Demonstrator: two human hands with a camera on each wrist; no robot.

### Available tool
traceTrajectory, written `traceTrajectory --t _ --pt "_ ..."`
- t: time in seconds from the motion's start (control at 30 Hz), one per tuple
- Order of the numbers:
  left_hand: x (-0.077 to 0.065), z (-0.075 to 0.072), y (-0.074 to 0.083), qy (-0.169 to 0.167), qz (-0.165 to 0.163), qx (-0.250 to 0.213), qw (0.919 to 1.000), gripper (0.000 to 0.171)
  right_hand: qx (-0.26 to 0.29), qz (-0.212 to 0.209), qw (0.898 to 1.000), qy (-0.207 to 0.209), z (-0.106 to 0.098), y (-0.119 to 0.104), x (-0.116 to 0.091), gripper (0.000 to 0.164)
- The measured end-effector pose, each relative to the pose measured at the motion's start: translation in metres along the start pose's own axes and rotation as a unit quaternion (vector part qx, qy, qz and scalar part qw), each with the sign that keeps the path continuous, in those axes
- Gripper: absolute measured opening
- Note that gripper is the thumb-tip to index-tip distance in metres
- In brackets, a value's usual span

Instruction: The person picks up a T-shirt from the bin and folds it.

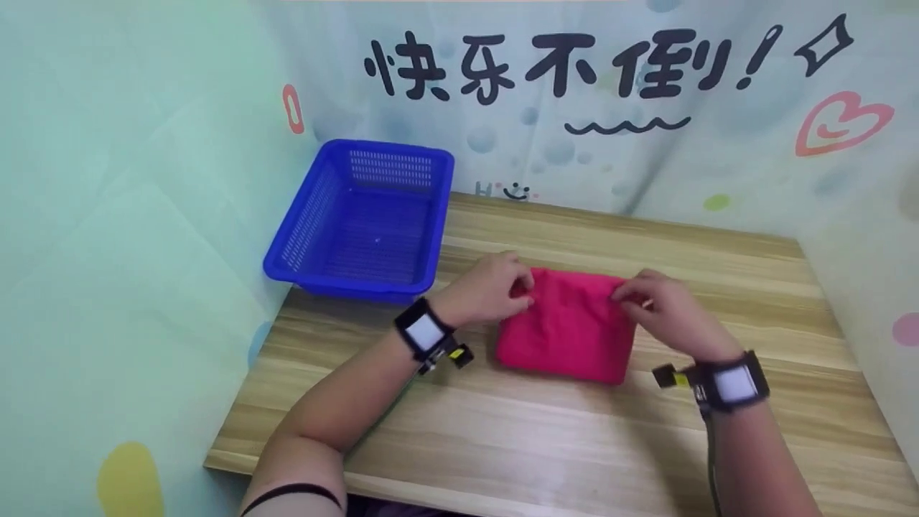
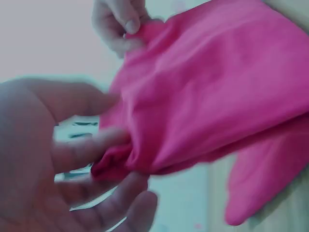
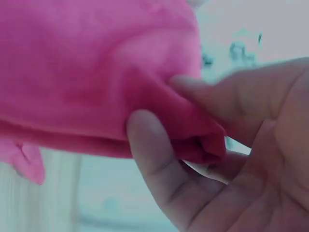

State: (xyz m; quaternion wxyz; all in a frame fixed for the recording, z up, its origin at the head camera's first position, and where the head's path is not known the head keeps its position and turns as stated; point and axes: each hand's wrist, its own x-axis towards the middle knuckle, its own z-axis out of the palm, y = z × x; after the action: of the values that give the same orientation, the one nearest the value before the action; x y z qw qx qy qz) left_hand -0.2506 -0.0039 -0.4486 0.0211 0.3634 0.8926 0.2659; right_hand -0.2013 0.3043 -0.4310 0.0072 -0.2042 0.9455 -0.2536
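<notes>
A bright pink cloth, folded into a rough rectangle, is at the middle of the table; what kind of cloth it is cannot be told. At its far left corner my left hand pinches the edge between thumb and fingers. My right hand pinches the far right corner the same way. Up close, the left wrist view shows layered pink fabric bunched at the left fingertips, with a lower flap hanging beneath. In the right wrist view, the folded edge passes between the right thumb and fingers.
A blue plastic basket with slotted sides stands at the back left, nothing visible inside it. The wood-grain table is bordered by printed curtains behind and at both sides. Each wrist wears a strapped camera with a cable.
</notes>
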Motion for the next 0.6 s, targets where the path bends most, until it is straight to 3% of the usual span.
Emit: traceTrajectory --t 0.13,0.23,0.4,0.6 --pt "0.033 0.027 -0.014 -0.009 -0.046 0.031 0.9984 0.033 0.023 0.049 0.998 -0.013 0.012 0.037 0.024 0.026" --pt "0.047 0.047 -0.028 -0.029 -0.068 0.058 0.9955 0.041 0.027 0.065 0.997 -0.021 0.029 0.055 0.033 0.033" --pt "0.052 0.065 -0.043 -0.077 -0.109 0.1 0.9861 0.06 -0.028 0.068 0.995 -0.069 0.053 0.07 0.038 0.05" --pt "0.05 0.063 -0.045 -0.109 -0.141 0.121 0.9765 0.077 -0.086 0.084 0.987 -0.108 0.065 0.074 0.039 0.065"
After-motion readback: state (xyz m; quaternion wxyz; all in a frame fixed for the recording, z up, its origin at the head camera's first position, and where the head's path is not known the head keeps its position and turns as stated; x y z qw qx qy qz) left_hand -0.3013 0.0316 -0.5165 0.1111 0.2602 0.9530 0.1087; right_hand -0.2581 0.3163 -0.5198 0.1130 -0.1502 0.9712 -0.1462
